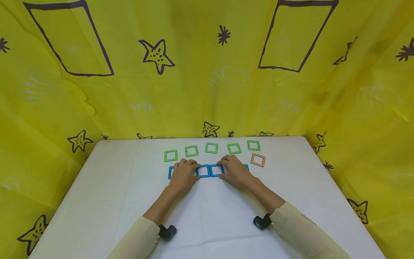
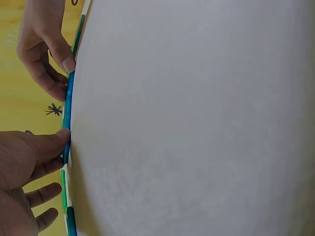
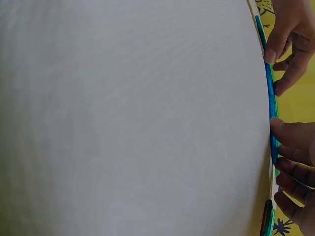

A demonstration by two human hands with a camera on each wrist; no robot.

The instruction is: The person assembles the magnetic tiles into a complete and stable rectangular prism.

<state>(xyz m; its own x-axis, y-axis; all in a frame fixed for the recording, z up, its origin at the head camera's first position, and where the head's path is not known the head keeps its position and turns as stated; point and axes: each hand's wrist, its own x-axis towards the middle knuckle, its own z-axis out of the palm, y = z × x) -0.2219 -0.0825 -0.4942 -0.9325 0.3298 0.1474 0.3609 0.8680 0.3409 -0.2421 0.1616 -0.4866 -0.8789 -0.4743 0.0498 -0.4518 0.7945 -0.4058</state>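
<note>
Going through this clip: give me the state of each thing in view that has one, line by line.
Left hand: grips left middle blue square.
Right hand: grips right middle blue square.
Left middle blue square: flat, edge to edge with the right one.
Right middle blue square: flat, held.
Outer blue squares: partly hidden behind the hands.
Five green squares: flat, apart.
Orange square: flat, slightly turned.
White table cover: spread, creased.
Yellow cloth: hanging.

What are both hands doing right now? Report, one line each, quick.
Left hand: holding, pinching the left middle blue frame between thumb and fingers.
Right hand: holding, pinching the right middle blue frame likewise.
</note>
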